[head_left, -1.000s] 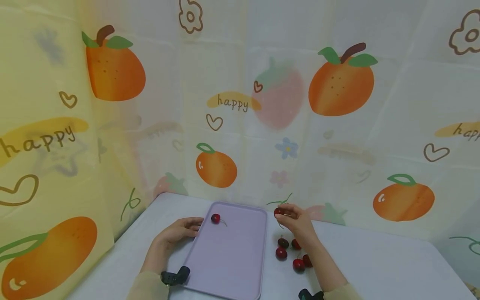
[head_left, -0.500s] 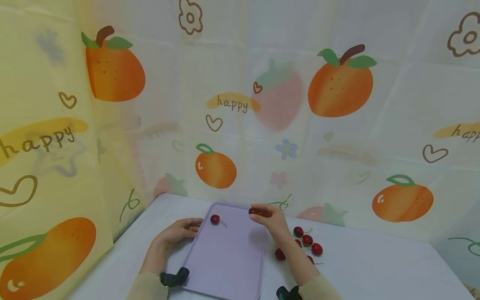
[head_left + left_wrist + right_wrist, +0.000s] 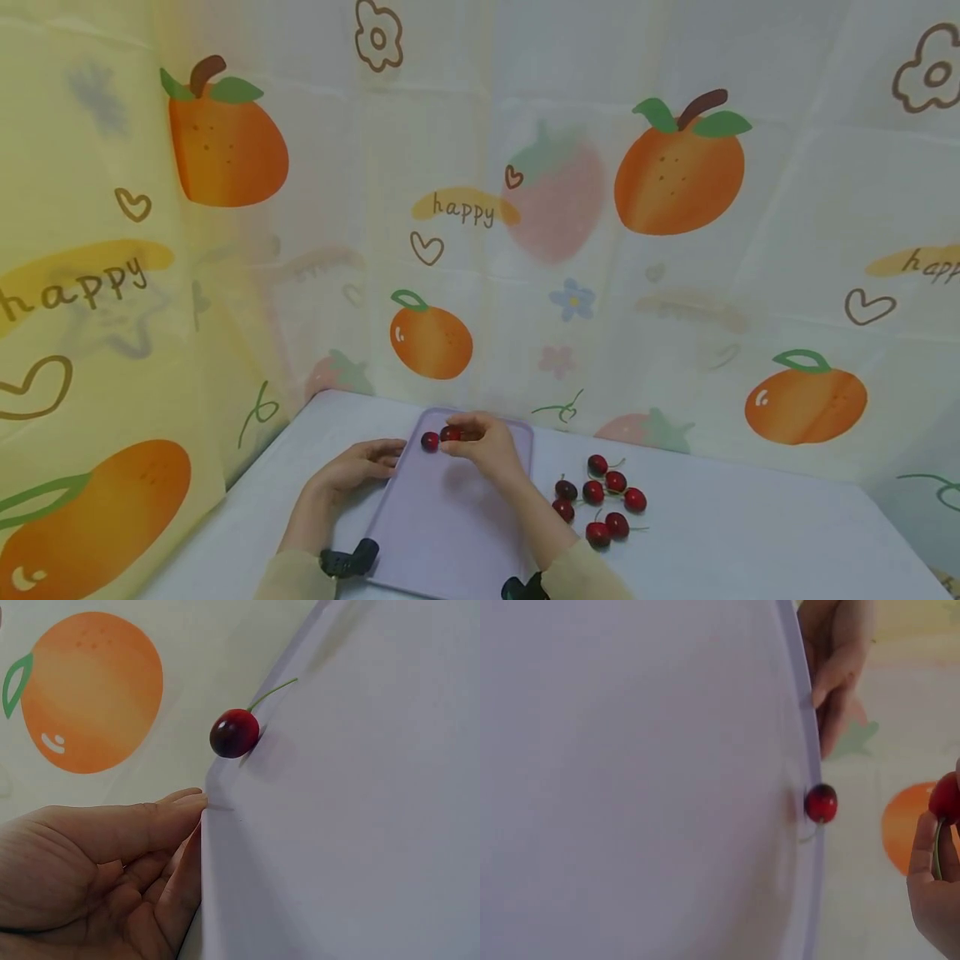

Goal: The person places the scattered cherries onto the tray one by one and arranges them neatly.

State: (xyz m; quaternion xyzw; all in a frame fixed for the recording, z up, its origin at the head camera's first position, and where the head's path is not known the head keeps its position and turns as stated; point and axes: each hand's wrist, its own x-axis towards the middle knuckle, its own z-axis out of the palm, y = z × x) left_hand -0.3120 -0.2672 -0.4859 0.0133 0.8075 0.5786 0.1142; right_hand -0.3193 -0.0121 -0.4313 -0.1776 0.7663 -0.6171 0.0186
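My right hand [image 3: 487, 450] pinches a dark red cherry [image 3: 450, 433] between thumb and fingertips over the far left part of a lilac tray [image 3: 480, 533]. Its green stem shows along the fingers in the right wrist view, where the held cherry [image 3: 946, 799] is partly cut off. Close beside it, another cherry [image 3: 234, 733] lies at the tray's far end, stem up in the left wrist view. My left hand [image 3: 356, 468] touches the tray's left rim from outside, thumb tip at the edge and the other fingers against the side; some fingertips are hidden.
Several loose cherries with stems, among them a cherry [image 3: 634, 500], lie on the white table [image 3: 735, 525] right of the tray. A fruit-printed cloth [image 3: 480, 283] hangs behind the table, and a yellowish cloth side [image 3: 90, 383] stands at the left.
My right hand has carried the cherry leftward from above the loose cherries to beside the one on the tray. My left hand has stayed at the tray's rim.
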